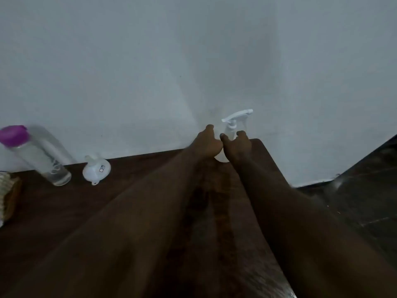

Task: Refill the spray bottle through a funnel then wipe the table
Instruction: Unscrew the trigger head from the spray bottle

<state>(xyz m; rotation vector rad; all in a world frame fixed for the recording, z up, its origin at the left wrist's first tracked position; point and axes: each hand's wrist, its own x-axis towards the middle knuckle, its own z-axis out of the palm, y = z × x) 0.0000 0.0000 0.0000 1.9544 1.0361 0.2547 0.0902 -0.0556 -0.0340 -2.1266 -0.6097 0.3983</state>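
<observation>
A clear spray bottle (230, 131) with a white trigger head stands at the far edge of the dark wooden table (133, 181), against the wall. My left hand (206, 144) holds its left side, fingers curled, thumb raised. My right hand (237, 147) grips it from the right, thumb and a finger curled up near the neck. The hands hide most of the bottle's body. A white funnel (97, 169) lies on its side at the back left. Left of it a clear water bottle (38, 157) with a purple cap appears to lean back against the wall.
A folded light cloth on a brown block (8, 195) sits at the table's left edge. A pale wall (193, 61) runs right behind the table. The table's right edge drops to a dark tiled floor (365, 190).
</observation>
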